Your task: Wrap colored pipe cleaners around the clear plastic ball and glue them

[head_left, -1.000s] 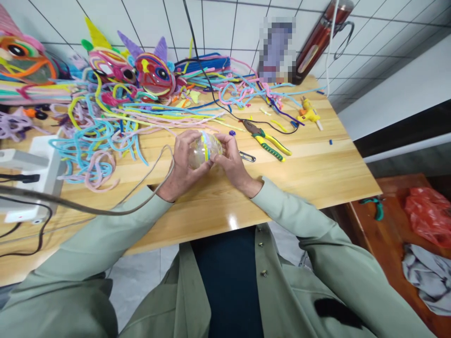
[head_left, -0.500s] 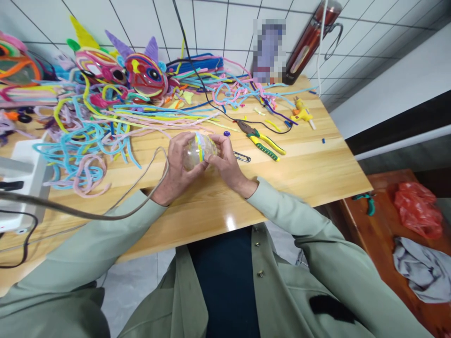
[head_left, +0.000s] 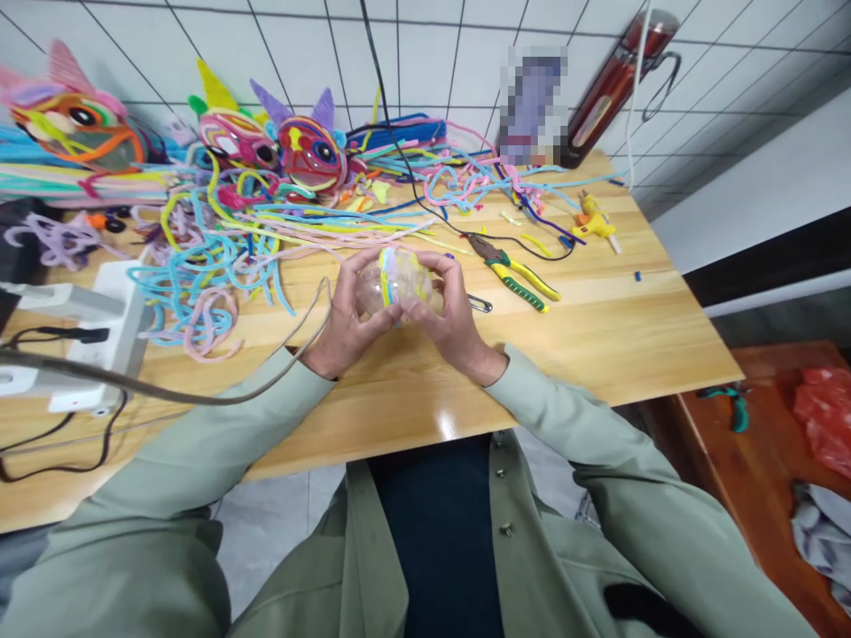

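A clear, rounded plastic piece (head_left: pixel 413 282) with yellow, blue and lilac strips around its middle is held between both hands above the wooden table (head_left: pixel 565 354). My left hand (head_left: pixel 347 323) wraps its left side, thumb at the front near the strips. My right hand (head_left: pixel 458 321) grips the right side, fingers over the top and thumb at the lower front. The two thumbs nearly meet. Just right of my right hand lies a small metal clip-like item (head_left: pixel 480 304), partly covered by that hand.
Pliers (head_left: pixel 511 270) and a yellow glue gun (head_left: pixel 595 223) lie to the right. Tangled fuzzy stems (head_left: pixel 199 266) and decorated masks (head_left: pixel 312 152) fill the back left. A white power strip (head_left: pixel 123 328) stands left; a grey cable (head_left: pixel 199 409) crosses my left forearm. A red flask (head_left: pixel 618 89) stands behind.
The view has shifted left, so things appear farther right. Both hands still hold the clear piece, which has turned slightly and shows more of its right side.
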### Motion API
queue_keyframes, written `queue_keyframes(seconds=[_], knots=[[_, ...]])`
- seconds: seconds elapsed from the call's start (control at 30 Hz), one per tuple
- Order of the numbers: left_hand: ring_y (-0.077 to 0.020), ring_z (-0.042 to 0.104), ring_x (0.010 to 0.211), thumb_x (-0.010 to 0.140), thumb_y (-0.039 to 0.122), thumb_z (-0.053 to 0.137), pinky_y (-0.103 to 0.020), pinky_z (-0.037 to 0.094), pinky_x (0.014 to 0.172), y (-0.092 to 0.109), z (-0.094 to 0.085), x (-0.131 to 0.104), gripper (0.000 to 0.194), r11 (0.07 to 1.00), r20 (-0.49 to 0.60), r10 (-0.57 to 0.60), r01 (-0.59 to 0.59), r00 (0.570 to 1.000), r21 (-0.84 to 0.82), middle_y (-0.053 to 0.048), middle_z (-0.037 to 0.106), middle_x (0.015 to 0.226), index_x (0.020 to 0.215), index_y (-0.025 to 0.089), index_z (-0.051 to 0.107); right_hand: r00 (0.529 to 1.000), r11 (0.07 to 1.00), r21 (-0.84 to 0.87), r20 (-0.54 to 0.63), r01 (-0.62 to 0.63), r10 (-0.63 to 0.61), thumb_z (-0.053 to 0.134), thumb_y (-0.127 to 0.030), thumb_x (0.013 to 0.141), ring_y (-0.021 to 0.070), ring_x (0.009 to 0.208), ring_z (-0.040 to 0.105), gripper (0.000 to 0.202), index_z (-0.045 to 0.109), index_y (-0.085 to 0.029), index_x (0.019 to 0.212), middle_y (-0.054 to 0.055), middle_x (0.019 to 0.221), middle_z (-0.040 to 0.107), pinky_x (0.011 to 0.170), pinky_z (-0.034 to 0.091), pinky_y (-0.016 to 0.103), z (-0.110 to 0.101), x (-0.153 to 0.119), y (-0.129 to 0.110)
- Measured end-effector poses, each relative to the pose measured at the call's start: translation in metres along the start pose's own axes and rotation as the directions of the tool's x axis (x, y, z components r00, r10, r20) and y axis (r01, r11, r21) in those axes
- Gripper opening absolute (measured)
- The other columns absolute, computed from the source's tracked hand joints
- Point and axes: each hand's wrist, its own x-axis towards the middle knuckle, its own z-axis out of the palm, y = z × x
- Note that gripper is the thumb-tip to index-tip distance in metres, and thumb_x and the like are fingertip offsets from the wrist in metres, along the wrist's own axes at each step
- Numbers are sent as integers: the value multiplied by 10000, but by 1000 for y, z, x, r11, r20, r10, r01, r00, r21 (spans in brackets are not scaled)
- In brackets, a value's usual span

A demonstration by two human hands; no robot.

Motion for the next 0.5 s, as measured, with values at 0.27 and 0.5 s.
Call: queue_keyframes(seconds=[0.27, 0.5], knots=[[-415, 683, 1639, 938, 940, 859, -620, 636, 1298, -12, -7, 8, 917, 956, 93, -166, 183, 982, -229, -108, 701, 1738, 1613, 376, 600, 997, 994, -80, -17, 75, -77, 866, -789, 940, 404, 1530, 658, 724, 629, -318, 1436, 161, 1622, 713, 1280, 567, 650, -4, -1, -5], [-409, 761, 1539, 1030, 868, 748, -605, 717, 1117, 6, -8, 12, 722, 887, 168, -277, 319, 946, -334, -104, 750, 1678, 1539, 373, 621, 997, 993, -94, -19, 75, -78, 842, -795, 965, 403, 1523, 656, 684, 646, -333, 1431, 136, 1598, 735, 1287, 558, 653, -5, -1, -9]])
